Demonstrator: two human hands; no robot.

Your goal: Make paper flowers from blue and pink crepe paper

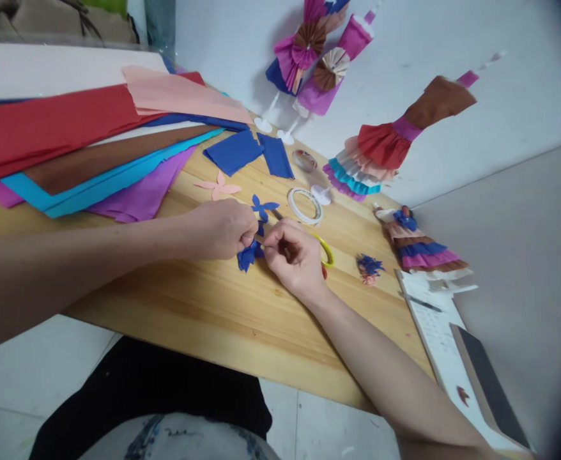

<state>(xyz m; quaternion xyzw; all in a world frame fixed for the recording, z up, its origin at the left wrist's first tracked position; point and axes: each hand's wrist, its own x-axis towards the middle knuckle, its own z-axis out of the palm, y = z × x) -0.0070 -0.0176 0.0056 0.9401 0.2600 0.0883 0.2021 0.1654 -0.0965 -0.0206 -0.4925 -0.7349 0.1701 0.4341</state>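
"Centrally, blue paper petals (248, 257), thin, matte and pointed, lie between two bare hands on pale-grained wood."

"And the fingers?"

"The left hand (227, 230) is curled tight beside them; the right hand (294, 255) has thumb and forefinger pinched together, on what cannot be told."

"Around them?"

"A four-petalled blue flower (264, 208) at one o'clock, a flat pink flower (218, 186) at eleven, a white tape ring (305, 206) at two, layered coloured sheets (60, 137) at ten."

"Obstructions?"

"At three o'clock, the right hand partly covers a yellow tape roll (328, 250)."
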